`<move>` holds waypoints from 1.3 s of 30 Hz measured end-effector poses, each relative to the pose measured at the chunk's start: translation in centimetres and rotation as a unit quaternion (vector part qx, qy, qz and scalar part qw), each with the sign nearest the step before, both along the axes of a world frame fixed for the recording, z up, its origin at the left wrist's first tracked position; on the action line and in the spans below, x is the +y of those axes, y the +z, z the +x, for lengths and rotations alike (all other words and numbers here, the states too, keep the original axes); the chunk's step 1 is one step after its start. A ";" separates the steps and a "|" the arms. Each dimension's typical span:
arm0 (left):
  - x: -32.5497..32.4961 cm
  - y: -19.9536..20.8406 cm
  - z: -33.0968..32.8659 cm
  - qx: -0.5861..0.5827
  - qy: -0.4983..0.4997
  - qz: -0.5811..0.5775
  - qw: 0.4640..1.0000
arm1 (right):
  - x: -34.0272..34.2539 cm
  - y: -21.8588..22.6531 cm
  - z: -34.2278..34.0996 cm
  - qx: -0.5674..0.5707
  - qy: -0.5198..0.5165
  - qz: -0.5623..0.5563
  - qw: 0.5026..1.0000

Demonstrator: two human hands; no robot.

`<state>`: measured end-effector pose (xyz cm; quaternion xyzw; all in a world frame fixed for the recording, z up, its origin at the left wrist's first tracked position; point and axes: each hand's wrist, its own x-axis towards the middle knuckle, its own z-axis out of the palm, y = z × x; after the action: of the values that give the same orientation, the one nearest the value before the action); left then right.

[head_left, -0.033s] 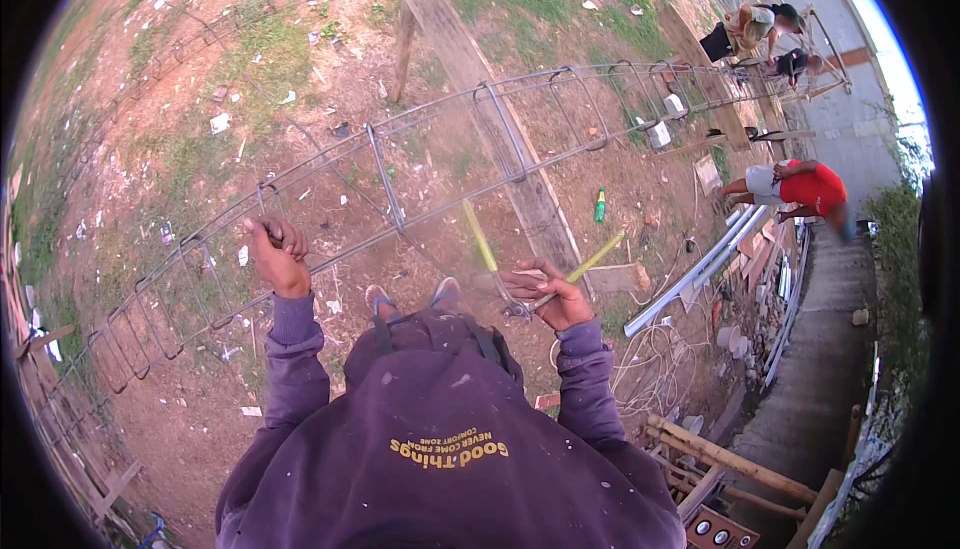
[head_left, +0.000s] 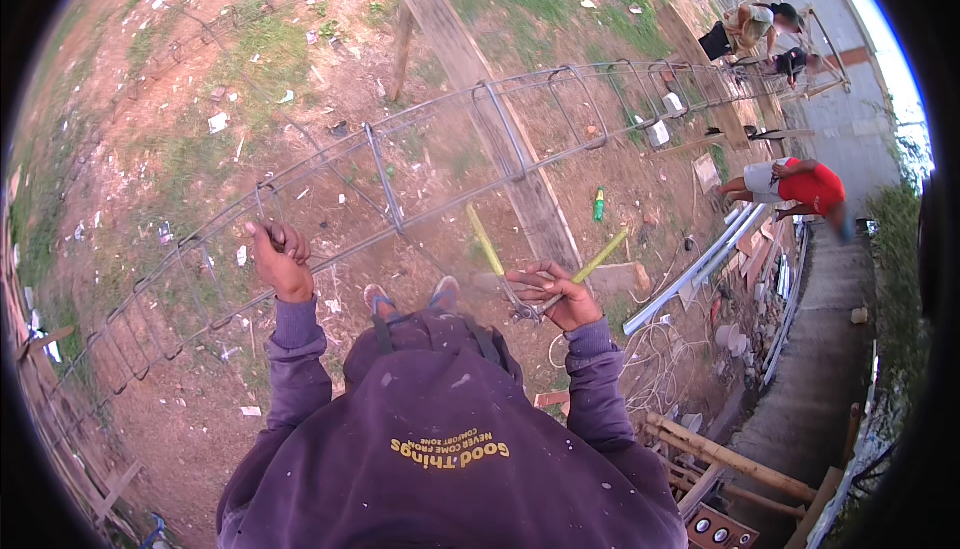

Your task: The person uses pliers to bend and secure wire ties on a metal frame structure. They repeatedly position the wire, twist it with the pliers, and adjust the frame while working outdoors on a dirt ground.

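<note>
A long cage of steel bars with rectangular stirrups (head_left: 383,177) stretches across in front of me, from lower left to upper right. My left hand (head_left: 283,261) is closed with fingers curled, at the cage's near side beside a stirrup; whatever it may hold is too small to make out. In my right hand (head_left: 560,294) is a pair of pincers with yellow-green handles (head_left: 486,239), spread wide apart. Their metal head (head_left: 523,312) points back toward me, below the fingers. The pincers are on the near side of the cage, apart from its bars.
A wooden plank (head_left: 475,89) slants under the cage. A green bottle (head_left: 599,204) lies on the littered dirt. At right are metal lengths (head_left: 690,274), coiled cord (head_left: 655,359) and bamboo poles (head_left: 740,459). A person in red (head_left: 810,187) stands there; two others (head_left: 760,34) are farther off.
My right hand has shifted slightly to the right with the pincers. My left hand has hardly moved.
</note>
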<state>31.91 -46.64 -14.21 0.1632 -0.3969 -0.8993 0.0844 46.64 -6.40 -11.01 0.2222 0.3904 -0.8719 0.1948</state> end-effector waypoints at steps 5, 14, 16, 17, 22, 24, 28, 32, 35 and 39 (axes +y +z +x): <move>1.6 -0.3 2.3 -0.025 -0.002 -0.014 1.000 | 6.5 3.2 0.2 -0.139 0.085 0.110 0.981; 0.5 -1.5 4.2 -0.028 -0.015 -0.051 0.998 | 12.0 -1.4 -6.4 -0.199 0.246 0.728 0.609; 0.0 -1.3 4.9 -0.016 -0.004 -0.052 0.999 | 12.7 -3.0 -7.7 -0.162 0.247 0.813 0.502; -0.3 -1.1 5.2 -0.035 0.009 -0.057 0.998 | 13.1 -3.8 -8.3 -0.177 0.240 0.818 0.491; -0.9 -0.2 6.7 -0.025 0.054 -0.009 0.998 | 14.3 -7.0 -10.1 -0.214 0.428 0.723 0.499; -0.6 0.2 6.8 -0.024 0.070 0.024 0.997 | 13.5 -7.0 -10.1 -0.146 0.507 0.746 0.407; 1.2 1.4 6.1 0.026 0.103 0.071 0.992 | 7.3 -4.1 -8.9 -0.104 0.180 0.870 0.447; 5.6 2.7 5.3 0.132 0.087 -0.016 0.987 | -4.2 -0.9 -8.3 0.010 0.149 0.520 0.841; 9.9 3.0 5.9 0.278 -0.054 -0.122 0.951 | -12.1 -0.1 -6.4 0.038 0.139 0.136 0.980; 13.9 3.2 5.8 0.465 -0.284 -0.266 0.795 | -13.0 0.0 -6.9 0.056 -0.053 0.042 0.996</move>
<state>37.76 -32.78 -11.03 -0.4238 -0.5618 -0.7094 0.0398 39.76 -19.38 -11.04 0.2012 0.4249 -0.8748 0.1168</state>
